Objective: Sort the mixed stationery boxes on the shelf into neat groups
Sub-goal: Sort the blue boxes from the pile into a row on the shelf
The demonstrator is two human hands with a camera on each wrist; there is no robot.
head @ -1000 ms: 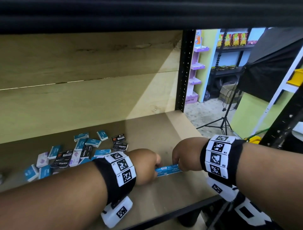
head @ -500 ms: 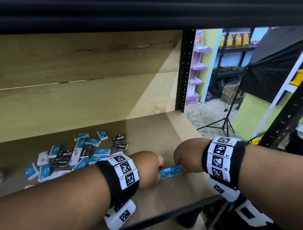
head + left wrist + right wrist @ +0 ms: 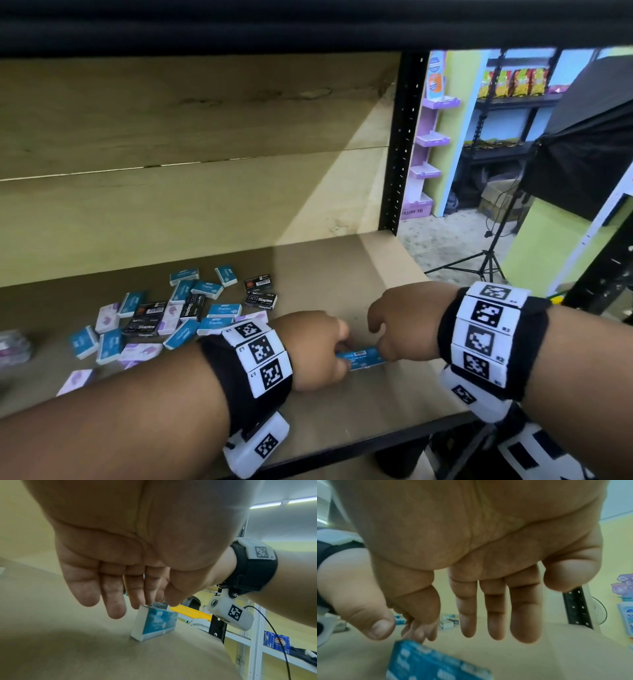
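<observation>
Head view: both hands meet over the front right part of the wooden shelf, with a blue staples box between them. Left hand reaches in from the left; in the left wrist view its fingers point down nearly straight, and the index fingertip and thumb tip meet at the top edge of the box, which stands on its long edge on the shelf board. Right hand comes in from the right; in the right wrist view its fingers hang straight and relaxed, and the box lies below the thumb, blurred at the frame's lower edge. Whether the right hand touches the box cannot be told. Left of the hands, well apart from the held box, a loose pile of mixed boxes lies on the shelf: blue, black and pale lilac ones at varied angles, some overlapping. Both wrists carry black bands with square printed markers.
</observation>
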